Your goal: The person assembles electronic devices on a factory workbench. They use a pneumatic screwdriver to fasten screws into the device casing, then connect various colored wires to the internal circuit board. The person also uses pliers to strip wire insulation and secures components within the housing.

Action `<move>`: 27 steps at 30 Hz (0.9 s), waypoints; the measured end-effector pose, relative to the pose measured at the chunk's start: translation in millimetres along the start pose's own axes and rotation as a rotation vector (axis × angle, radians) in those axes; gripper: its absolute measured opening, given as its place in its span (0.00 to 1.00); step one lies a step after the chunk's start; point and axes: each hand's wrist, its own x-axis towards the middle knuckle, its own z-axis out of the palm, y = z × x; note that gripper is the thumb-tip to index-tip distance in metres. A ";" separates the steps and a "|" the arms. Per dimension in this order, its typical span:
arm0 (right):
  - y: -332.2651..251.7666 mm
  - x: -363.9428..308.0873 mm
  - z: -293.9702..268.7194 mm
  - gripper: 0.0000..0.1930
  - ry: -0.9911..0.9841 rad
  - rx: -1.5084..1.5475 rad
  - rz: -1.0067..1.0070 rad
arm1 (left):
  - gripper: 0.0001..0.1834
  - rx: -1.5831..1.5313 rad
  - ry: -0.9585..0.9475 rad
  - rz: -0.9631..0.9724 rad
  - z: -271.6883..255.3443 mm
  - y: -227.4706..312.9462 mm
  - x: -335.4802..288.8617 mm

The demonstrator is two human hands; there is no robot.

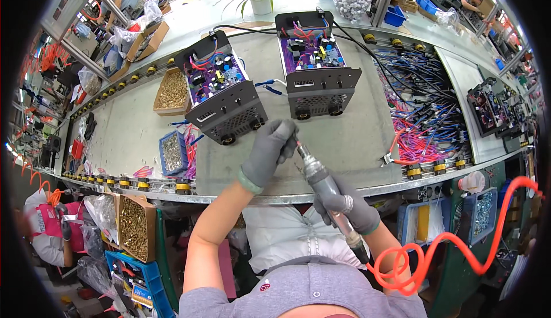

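My right hand (pixel 357 208), in a grey glove, is wrapped round a pneumatic screwdriver (pixel 322 179) with a metal front and a clear rear section. Its tip points up and away, toward my left hand (pixel 268 152). That hand, also gloved, has its fingers pinched together beside the bit; whatever small part they hold is too small to make out. Beyond the hands stand two black metal units with purple circuit boards, a left unit (pixel 232 108) set at an angle and a right unit (pixel 321 84). Their vented panels with round sockets face me.
A coiled orange air hose (pixel 445 239) runs from the screwdriver to the right. Left of the units are a carton of brass parts (pixel 172 92) and a blue bin of small metal parts (pixel 173 152). Bundled cables (pixel 418 88) lie at right. A potted plant (pixel 261 2) stands behind.
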 end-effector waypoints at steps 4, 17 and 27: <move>-15.8 21.7 3.8 0.44 0.094 -0.060 -0.073 | 0.26 -0.188 0.300 0.029 0.5 -3.3 50.1; -21.8 47.4 24.7 0.34 0.151 -0.025 -0.169 | 0.24 -0.131 0.148 0.263 -13.5 -12.4 134.9; -18.0 51.9 25.4 0.29 0.172 0.089 -0.187 | 0.20 -0.250 0.158 0.230 -4.6 -12.9 134.9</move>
